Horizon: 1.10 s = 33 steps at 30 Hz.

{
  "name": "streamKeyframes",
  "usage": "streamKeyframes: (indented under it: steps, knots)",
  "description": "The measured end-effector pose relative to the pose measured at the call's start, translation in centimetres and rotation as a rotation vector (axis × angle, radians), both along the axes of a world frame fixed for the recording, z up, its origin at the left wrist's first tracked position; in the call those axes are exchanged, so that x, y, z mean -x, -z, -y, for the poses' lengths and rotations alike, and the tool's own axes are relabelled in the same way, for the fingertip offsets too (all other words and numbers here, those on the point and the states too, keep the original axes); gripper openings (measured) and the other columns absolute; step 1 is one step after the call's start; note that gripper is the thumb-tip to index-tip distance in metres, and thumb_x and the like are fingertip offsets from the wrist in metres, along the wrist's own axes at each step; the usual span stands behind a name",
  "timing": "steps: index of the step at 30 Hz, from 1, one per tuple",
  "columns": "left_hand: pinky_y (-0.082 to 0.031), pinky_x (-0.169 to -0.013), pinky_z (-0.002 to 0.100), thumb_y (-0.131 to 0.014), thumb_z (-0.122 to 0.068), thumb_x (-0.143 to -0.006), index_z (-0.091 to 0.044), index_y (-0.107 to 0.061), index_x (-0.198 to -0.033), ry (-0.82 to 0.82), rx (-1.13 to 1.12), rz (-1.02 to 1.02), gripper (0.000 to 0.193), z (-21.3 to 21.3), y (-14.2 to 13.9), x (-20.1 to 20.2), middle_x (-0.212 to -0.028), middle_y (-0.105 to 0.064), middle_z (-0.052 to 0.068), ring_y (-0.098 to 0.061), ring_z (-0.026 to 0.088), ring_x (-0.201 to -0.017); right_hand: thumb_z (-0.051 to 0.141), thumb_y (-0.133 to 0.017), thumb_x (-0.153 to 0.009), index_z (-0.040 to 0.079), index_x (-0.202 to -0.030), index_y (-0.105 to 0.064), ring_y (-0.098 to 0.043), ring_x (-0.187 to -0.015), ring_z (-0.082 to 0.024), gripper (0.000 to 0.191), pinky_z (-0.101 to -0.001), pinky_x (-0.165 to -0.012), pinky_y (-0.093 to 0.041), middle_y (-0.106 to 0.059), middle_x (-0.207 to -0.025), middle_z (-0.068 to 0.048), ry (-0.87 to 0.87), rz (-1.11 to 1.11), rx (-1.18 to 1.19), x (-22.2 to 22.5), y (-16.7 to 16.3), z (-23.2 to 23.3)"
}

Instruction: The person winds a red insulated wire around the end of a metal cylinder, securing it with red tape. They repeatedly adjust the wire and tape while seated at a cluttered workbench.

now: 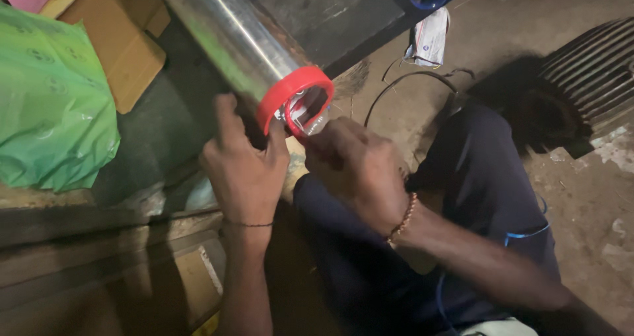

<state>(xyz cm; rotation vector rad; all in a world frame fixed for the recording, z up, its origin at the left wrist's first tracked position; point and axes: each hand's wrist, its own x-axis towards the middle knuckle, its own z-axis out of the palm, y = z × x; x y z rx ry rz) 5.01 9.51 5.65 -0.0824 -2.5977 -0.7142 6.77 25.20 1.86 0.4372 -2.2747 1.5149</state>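
Observation:
A long shiny metal cylinder (pixel 228 26) slants from the upper left down to the middle, ending in a red plastic ring cap (pixel 290 93). My left hand (pixel 243 168) is wrapped around the underside of the cylinder just behind the red ring, thumb and fingers up against it. My right hand (pixel 360 168) is closed at the open end of the cylinder, fingertips on a small shiny metal part (pixel 305 117) inside the ring. What the fingers pinch is partly hidden.
A green plastic bag (pixel 49 105) lies at the left beside brown cardboard (pixel 122 42). A ribbed dark metal motor housing (pixel 598 65) stands at the right. A black wire loop (pixel 409 82) and a crumpled packet (pixel 429 39) lie on the dusty floor. My dark-trousered knees (pixel 475 177) are below.

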Motion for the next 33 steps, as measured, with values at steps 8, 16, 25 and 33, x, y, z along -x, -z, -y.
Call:
streamKeyframes:
  steps: [8,16,25,33]
  knots:
    - [-0.055,-0.074,0.052,-0.076,-0.019,-0.092,-0.002,-0.053,-0.125,-0.035,-0.037,0.059,0.044,-0.3,-0.3,0.0,-0.091,-0.073,0.02,-0.073,0.043,-0.088,-0.001,-0.078,-0.083,0.004,-0.099,-0.068,-0.072,-0.077,-0.028,0.02,-0.0373,-0.068,-0.057,-0.069,-0.09,-0.011,0.015,-0.002,0.058,-0.2,0.8,0.9]
    - [-0.057,-0.076,0.05,-0.074,-0.021,-0.093,-0.001,-0.051,-0.127,-0.021,-0.098,0.059,0.045,-0.6,-0.6,0.1,-0.093,-0.073,0.02,-0.076,0.04,-0.092,-0.001,-0.078,-0.083,0.003,-0.103,-0.067,-0.072,-0.08,-0.028,0.023,-0.0369,-0.069,-0.058,-0.07,-0.092,-0.012,0.02,0.004,0.096,0.5,0.7,1.5]
    - [-0.053,-0.072,0.058,-0.077,-0.024,-0.088,0.006,-0.055,-0.12,-0.233,0.108,-0.003,0.049,-1.6,1.2,0.9,-0.089,-0.067,0.034,-0.068,0.053,-0.084,-0.001,-0.08,-0.082,0.005,-0.097,-0.066,-0.07,-0.072,-0.024,0.021,-0.0353,-0.064,-0.056,-0.067,-0.086,-0.01,0.009,0.049,0.108,0.7,1.1,1.1]
    - [-0.055,-0.063,0.054,-0.068,-0.017,-0.091,0.017,-0.055,-0.118,-0.2,0.2,-0.026,0.045,-1.1,2.6,1.1,-0.08,-0.065,0.032,-0.068,0.049,-0.073,-0.003,-0.079,-0.074,0.002,-0.109,-0.066,-0.068,-0.081,-0.028,0.038,-0.0375,-0.069,-0.055,-0.066,-0.091,-0.011,-0.04,-0.038,0.161,0.8,1.7,0.8]
